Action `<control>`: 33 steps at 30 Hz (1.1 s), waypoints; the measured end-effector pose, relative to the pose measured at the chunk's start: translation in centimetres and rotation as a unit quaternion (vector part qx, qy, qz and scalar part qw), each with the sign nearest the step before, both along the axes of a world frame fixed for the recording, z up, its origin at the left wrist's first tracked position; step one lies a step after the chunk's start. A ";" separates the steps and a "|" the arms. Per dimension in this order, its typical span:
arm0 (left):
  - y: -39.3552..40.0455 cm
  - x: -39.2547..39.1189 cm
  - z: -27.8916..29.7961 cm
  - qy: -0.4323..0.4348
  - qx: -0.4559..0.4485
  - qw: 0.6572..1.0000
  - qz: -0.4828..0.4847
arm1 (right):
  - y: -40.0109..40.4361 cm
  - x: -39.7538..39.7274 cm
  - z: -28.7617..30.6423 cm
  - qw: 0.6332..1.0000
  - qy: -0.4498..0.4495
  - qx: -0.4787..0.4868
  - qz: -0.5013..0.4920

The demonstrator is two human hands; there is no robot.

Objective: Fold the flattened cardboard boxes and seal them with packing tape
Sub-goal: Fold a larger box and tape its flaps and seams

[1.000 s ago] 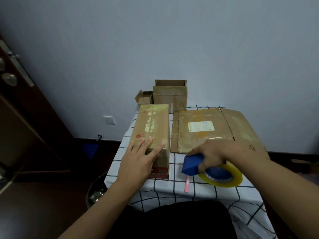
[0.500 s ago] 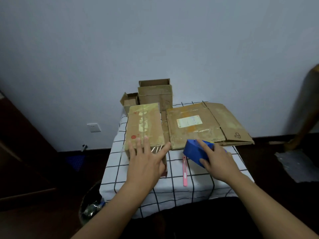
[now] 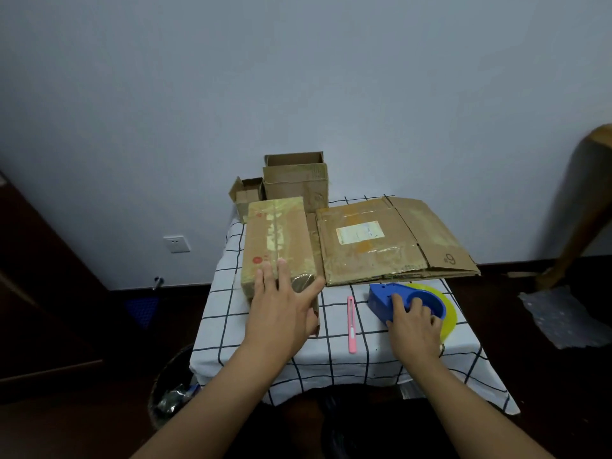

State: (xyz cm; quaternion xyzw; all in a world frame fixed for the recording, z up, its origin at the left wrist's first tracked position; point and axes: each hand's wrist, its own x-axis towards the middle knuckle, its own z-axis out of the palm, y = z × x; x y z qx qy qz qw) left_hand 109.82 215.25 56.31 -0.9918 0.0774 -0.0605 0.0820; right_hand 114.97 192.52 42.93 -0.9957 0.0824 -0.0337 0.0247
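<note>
Two hands are working on the checked table (image 3: 331, 362). Left hand (image 3: 281, 313) is pressing flat, fingers straight, on the taped box (image 3: 276, 240). Right hand (image 3: 414, 323) is curling around the blue tape holder (image 3: 385, 298), beside the flat cardboard (image 3: 381, 240).

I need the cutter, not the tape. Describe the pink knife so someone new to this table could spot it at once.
Start at the small table with the black-and-white checked cloth. On its near half, between the taped box under the left hand and the blue tape dispenser under the right hand, lies the pink knife. It is the only thin pink stick there, lying alone on the cloth.
</note>
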 end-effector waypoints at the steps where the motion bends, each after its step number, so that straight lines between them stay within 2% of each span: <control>1: 0.0 -0.1 0.2 0.005 -0.002 1.000 0.001 | 0.0 -0.2 0.2 1.000 0.004 -0.001 -0.005; 4: 0.2 -0.3 0.7 0.017 -0.026 1.000 -0.002 | 1.0 -0.4 2.2 0.999 -0.014 0.039 -0.009; 6: 0.7 -0.4 0.9 0.003 -0.068 0.998 -0.007 | 3.0 -0.5 4.5 0.975 -0.070 0.203 0.057; 8: 1.7 -0.4 1.0 -0.017 -0.131 0.991 -0.005 | 5.9 -1.2 7.4 0.898 -0.108 0.407 0.130; 9: 2.2 -0.4 1.0 -0.026 -0.159 0.987 -0.005 | 7.2 -1.7 8.6 0.857 -0.115 0.479 0.150; 11: 3.1 -0.3 0.7 -0.031 -0.181 0.983 -0.015 | 9.4 -2.8 10.0 0.813 -0.113 0.545 0.172; 13: 3.6 -0.3 0.1 -0.033 -0.176 0.983 -0.039 | 10.9 -3.9 10.4 0.814 -0.090 0.544 0.185; 15: 3.7 -0.4 -0.4 -0.053 -0.173 0.982 -0.047 | 11.7 -4.3 10.3 0.837 -0.074 0.513 0.176; 19: 4.3 -1.1 -1.7 -0.120 -0.196 0.973 0.011 | 12.2 -4.6 9.8 0.862 -0.079 0.469 0.175; 22: 4.3 -2.0 -2.8 -0.090 -0.241 0.965 0.044 | 12.4 -4.8 10.0 0.862 -0.069 0.469 0.177; 24: 4.0 -2.0 -2.7 -0.104 -0.299 0.947 0.057 | 12.5 -4.9 10.4 0.866 -0.063 0.464 0.177; 29: 4.4 -1.8 -2.2 -0.105 -0.451 0.875 0.142 | 12.9 -4.9 10.5 0.875 -0.070 0.442 0.186; 33: 5.3 -1.7 -2.7 -0.122 -0.491 0.858 0.090 | 12.3 -4.1 10.7 0.894 -0.093 0.403 0.173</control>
